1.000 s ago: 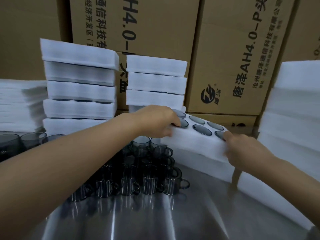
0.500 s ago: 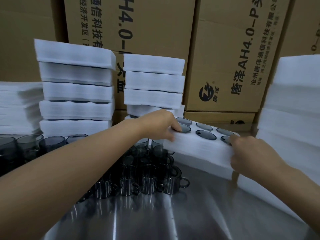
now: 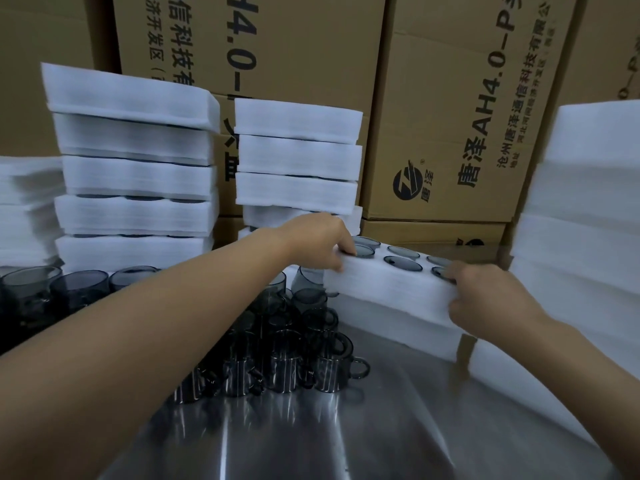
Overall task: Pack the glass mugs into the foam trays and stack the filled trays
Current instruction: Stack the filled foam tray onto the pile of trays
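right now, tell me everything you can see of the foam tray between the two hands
The foam tray is a thick white block of layered foam with round holes on top, the visible ones each holding a dark glass mug sunk to its rim. The left hand grips its left end, the right hand its right end. It lies above another foam slab.

left hand [image 3: 317,241] gripping, right hand [image 3: 491,301] gripping

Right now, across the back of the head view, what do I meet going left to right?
Flat foam sheet pile, tall stack of filled trays, shorter tray stack, logo-printed cardboard box, white foam stack.
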`<state>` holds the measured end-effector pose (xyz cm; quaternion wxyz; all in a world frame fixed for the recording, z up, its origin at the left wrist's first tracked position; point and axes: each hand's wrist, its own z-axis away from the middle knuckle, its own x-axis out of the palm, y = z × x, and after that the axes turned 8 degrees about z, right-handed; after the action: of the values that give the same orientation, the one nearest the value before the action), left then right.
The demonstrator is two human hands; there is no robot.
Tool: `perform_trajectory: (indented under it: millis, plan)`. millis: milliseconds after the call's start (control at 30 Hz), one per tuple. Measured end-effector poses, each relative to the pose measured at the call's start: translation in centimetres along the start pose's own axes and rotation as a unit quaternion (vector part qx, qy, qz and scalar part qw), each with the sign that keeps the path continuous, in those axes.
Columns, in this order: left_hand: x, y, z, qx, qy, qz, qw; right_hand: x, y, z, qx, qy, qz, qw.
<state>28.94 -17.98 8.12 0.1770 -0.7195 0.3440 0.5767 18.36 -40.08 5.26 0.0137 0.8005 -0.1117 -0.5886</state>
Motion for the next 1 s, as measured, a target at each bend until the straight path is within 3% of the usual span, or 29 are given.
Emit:
perform_trajectory:
  millis: [100, 267, 400, 567, 800, 1000]
  plan:
    - [-0.1, 0.3, -0.1, 0.016, -0.008, -0.004, 1.0, -0.3, 0.6, 0.2, 0.005, 0.005, -0.01, 1.0]
    - [-0.2, 0.5, -1.2, -0.005, 0.061, 0.011, 0.998, 0.1, 0.8, -0.4, 0.023, 0.05, 0.018, 0.998]
    - [1.1, 0.2, -2.3, -0.024, 0.072, -0.053, 0.996, 1.1, 0.0, -1.9, 0.039, 0.054, 0.038, 0.997]
    - [3.7, 0.5, -3.4, -0.066, 0.029, -0.139, 0.988, 3.0, -0.7, -3.7, 0.058, 0.023, 0.017, 0.998]
    - [4.6, 0.0, -3.4, -0.074, 0.01, -0.131, 0.988, 4.2, -0.8, -3.8, 0.074, 0.037, 0.011, 0.996]
    - [3.9, 1.9, -0.8, -0.073, -0.067, -0.092, 0.991, 4.0, -1.6, -2.2, 0.03, -0.028, 0.046, 0.998]
